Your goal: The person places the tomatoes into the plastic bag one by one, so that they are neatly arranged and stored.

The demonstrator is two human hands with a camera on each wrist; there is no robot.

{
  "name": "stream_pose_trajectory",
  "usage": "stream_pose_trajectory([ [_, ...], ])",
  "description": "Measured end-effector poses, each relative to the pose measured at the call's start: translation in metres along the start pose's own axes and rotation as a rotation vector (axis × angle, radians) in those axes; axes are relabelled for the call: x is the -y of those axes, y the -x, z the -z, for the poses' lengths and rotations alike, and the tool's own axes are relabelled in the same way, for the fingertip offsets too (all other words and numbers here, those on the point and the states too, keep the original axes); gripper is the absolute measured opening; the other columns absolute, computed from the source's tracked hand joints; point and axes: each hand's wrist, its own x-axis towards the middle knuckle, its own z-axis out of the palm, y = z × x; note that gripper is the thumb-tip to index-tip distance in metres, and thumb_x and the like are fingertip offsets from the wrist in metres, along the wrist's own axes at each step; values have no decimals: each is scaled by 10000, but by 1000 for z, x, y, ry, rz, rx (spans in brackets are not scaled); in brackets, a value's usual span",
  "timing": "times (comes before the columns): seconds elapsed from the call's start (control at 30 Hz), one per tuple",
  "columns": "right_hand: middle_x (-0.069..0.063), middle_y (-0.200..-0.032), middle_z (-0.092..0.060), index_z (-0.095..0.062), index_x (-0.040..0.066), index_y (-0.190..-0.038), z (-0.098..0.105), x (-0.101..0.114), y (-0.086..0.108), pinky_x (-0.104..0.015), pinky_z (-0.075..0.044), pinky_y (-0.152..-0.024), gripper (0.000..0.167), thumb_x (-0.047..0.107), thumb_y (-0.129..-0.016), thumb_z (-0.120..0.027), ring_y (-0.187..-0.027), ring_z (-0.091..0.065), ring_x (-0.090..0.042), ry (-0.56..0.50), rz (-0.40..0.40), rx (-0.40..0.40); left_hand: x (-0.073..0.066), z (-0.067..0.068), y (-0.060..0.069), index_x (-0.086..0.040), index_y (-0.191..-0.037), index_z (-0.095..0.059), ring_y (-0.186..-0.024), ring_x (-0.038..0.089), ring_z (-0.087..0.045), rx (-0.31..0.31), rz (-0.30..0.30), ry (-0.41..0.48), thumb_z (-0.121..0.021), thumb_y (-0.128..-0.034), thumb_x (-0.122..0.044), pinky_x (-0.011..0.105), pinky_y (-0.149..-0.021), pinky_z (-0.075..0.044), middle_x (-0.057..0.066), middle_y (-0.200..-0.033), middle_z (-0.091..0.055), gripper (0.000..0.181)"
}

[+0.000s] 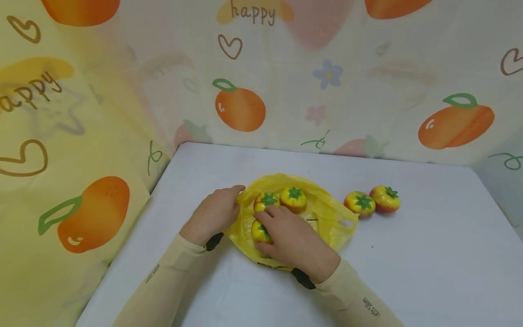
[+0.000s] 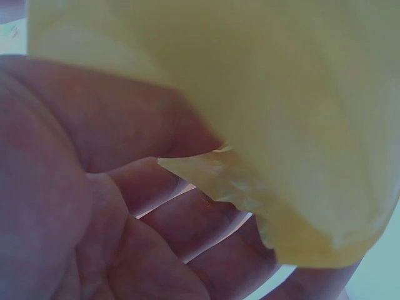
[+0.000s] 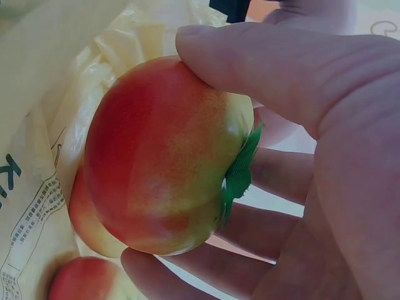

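A yellow plastic bag (image 1: 337, 206) lies spread open on the white table. My left hand (image 1: 215, 213) holds its left rim; in the left wrist view the bag film (image 2: 300, 125) runs between the thumb and the fingers. Inside the bag's mouth, my right hand (image 1: 292, 237) grips a red-and-yellow persimmon (image 3: 162, 156) with a green leafy top, thumb on one side and fingers on the other. Two more persimmons sit in the bag farther back, one (image 1: 293, 197) fully visible and one (image 1: 264, 200) partly behind my right fingers.
Right of the bag, two persimmons stand side by side on the table (image 1: 429, 254), the nearer (image 1: 359, 203) close to the bag's handle and the other (image 1: 385, 198) beyond it. A fruit-printed cloth (image 1: 282, 104) hangs along the table's back and left edges.
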Motion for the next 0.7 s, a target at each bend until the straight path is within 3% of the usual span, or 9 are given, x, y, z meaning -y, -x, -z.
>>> stream_pose_trajectory([
  [0.37, -25, -1321, -671, -630, 164, -1456, -6, 1, -3, -379, -594, -1063, 580, 460, -982, -783, -1116, -627, -177, -13, 5, 56, -1, 0, -1, -13, -1503, -592, -1222, 357, -721, 11, 2, -6, -540, -1071, -75, 523, -1088, -588, 187, -1409, -716, 440],
  [0.7, -28, -1369, -665, -623, 149, -1469, -18, -1, -7, -380, -595, -1059, 563, 428, -1000, -758, -1176, -627, -195, -27, 27, 23, 0, -1, -1, -15, -1502, -592, -1233, 359, -717, 27, -2, 1, -535, -1068, -69, 521, -1087, -585, 183, -1410, -715, 441],
])
